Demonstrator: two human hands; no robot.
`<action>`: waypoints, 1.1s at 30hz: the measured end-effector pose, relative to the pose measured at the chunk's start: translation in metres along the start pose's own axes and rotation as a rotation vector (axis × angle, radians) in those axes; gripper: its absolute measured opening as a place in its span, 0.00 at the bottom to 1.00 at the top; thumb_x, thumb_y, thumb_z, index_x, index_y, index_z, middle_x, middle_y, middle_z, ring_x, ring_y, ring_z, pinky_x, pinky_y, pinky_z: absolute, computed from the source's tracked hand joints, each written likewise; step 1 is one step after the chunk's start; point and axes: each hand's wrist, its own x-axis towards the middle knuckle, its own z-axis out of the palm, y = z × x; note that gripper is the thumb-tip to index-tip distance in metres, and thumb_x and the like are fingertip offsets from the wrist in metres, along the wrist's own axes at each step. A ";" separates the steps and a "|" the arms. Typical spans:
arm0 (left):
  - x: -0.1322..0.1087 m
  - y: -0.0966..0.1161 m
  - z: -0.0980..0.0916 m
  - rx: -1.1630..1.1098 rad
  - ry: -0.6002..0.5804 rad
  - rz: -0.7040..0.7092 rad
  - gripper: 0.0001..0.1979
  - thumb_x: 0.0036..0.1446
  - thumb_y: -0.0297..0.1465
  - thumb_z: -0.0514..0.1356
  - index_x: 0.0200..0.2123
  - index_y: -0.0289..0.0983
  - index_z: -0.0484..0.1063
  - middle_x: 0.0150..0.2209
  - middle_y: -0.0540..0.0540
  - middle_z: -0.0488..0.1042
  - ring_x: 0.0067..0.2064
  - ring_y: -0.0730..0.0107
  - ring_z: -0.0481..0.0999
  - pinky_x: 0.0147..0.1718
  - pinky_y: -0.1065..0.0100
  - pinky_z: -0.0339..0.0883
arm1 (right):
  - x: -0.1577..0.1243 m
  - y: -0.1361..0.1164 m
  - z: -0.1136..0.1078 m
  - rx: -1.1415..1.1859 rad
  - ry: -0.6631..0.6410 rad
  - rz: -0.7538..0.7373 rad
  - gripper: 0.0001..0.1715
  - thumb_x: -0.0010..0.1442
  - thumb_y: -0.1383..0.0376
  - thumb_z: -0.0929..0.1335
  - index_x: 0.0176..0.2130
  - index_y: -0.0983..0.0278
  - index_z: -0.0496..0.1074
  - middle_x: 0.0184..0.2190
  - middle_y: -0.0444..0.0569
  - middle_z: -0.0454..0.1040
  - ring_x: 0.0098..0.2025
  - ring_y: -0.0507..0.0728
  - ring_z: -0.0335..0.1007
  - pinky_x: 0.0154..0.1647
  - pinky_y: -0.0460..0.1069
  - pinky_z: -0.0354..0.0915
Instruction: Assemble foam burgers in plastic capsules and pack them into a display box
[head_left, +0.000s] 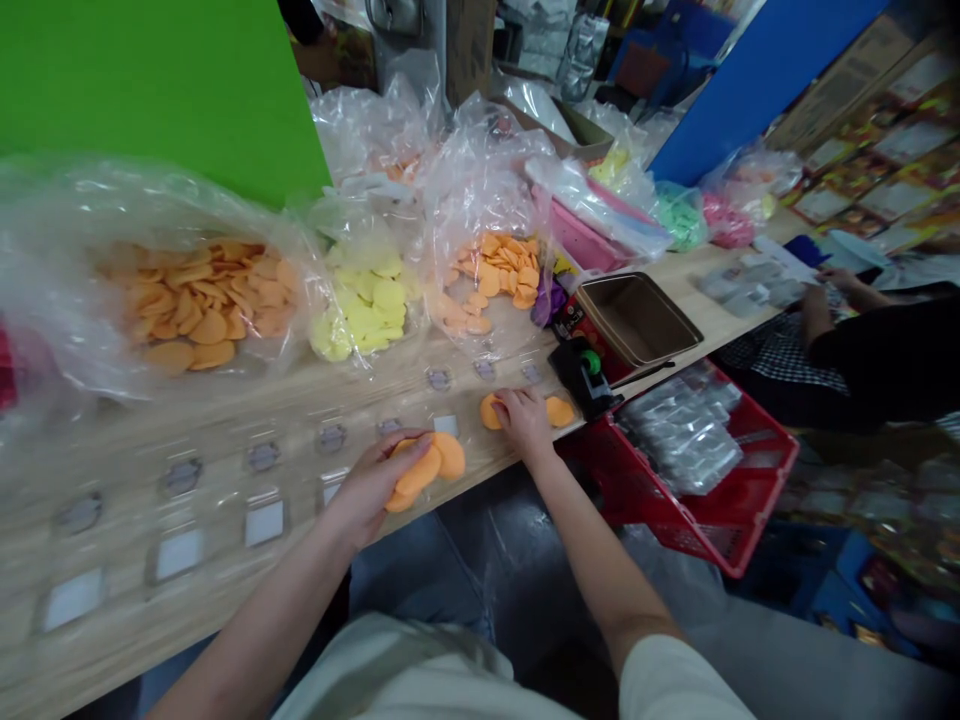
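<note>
My left hand is closed around several flat orange discs, fanned out over the table's front edge. Further right, my right hand has its fingers pinched on an orange disc low over the table; whether the disc is lifted or lying down I cannot tell. Just right of that hand lies another orange disc. Clear plastic trays run in a row along the table, with small grey round pieces and white square pieces in them.
Clear bags of orange discs and yellow discs line the table's back. A black tape dispenser and a brown bin stand at the right. Below is a red crate of clear packs. Another person works far right.
</note>
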 end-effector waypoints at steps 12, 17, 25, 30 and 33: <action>-0.008 0.005 -0.019 -0.284 0.114 0.007 0.14 0.50 0.33 0.61 0.42 0.36 0.70 0.38 0.47 0.72 0.31 0.75 0.71 0.26 0.76 0.66 | -0.015 -0.089 -0.010 0.955 -0.075 0.339 0.21 0.55 0.59 0.65 0.47 0.62 0.64 0.27 0.43 0.70 0.29 0.52 0.66 0.33 0.48 0.64; -0.025 0.010 -0.049 -0.334 0.017 -0.058 0.21 0.47 0.23 0.60 0.46 0.38 0.68 0.45 0.45 0.71 0.37 0.71 0.74 0.32 0.73 0.69 | 0.003 -0.073 0.010 0.396 -0.165 0.058 0.12 0.56 0.67 0.64 0.42 0.64 0.68 0.30 0.49 0.71 0.37 0.57 0.65 0.40 0.52 0.62; -0.032 -0.005 -0.047 -0.105 0.033 0.014 0.14 0.44 0.30 0.66 0.35 0.34 0.70 0.30 0.49 0.72 0.28 0.76 0.71 0.24 0.78 0.63 | -0.022 -0.112 0.000 0.665 -0.164 0.075 0.20 0.57 0.60 0.64 0.49 0.62 0.65 0.42 0.52 0.69 0.41 0.57 0.66 0.40 0.52 0.64; -0.046 0.000 -0.071 -0.287 0.051 0.067 0.20 0.46 0.21 0.60 0.46 0.36 0.69 0.45 0.44 0.72 0.43 0.70 0.72 0.39 0.75 0.66 | -0.033 -0.136 0.005 0.858 -0.290 0.251 0.21 0.54 0.61 0.66 0.48 0.62 0.61 0.26 0.41 0.68 0.27 0.51 0.65 0.32 0.48 0.63; -0.058 -0.002 -0.092 -0.383 0.070 0.044 0.28 0.45 0.17 0.59 0.51 0.38 0.66 0.47 0.44 0.71 0.43 0.69 0.73 0.39 0.73 0.68 | -0.041 -0.138 0.015 0.608 -0.350 0.078 0.17 0.54 0.64 0.66 0.45 0.61 0.65 0.29 0.44 0.70 0.33 0.54 0.65 0.37 0.51 0.63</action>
